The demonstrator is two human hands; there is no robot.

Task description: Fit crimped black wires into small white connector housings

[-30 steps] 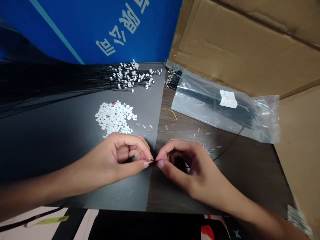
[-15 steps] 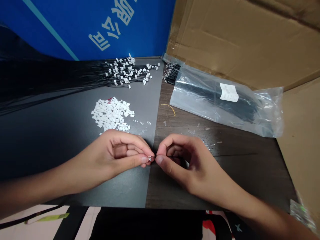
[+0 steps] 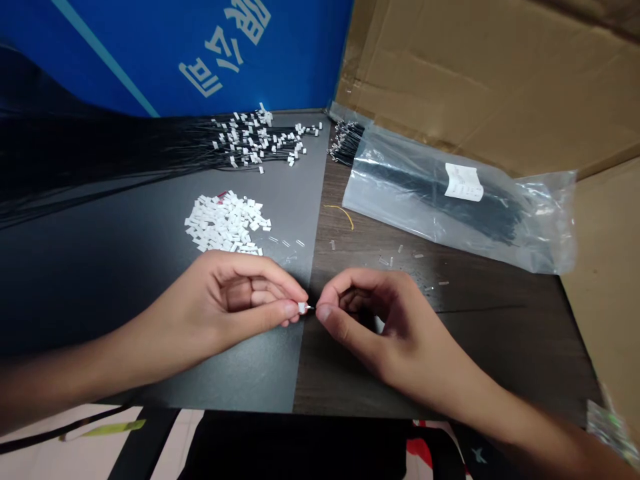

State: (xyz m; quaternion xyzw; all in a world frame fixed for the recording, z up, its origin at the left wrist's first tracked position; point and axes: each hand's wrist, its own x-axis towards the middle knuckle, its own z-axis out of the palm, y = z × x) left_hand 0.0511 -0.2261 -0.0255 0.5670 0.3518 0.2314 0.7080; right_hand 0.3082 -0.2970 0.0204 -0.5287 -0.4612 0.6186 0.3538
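Observation:
My left hand pinches a small white connector housing between thumb and forefinger. My right hand pinches the metal tip of a thin black wire right against that housing; the wire trails off to the right across the dark wooden table. Both hands meet at the seam between the wood and a black mat. A pile of loose white housings lies just beyond my left hand.
A spread of black wires with white housings fitted lies at the back of the mat. A clear plastic bag of black wires rests at the right. A blue board and brown cardboard stand behind.
The white housing now shows plainly at my left fingertips, where only a metal tip showed before. Both hands have stayed together near the seam, and the view has shifted slightly.

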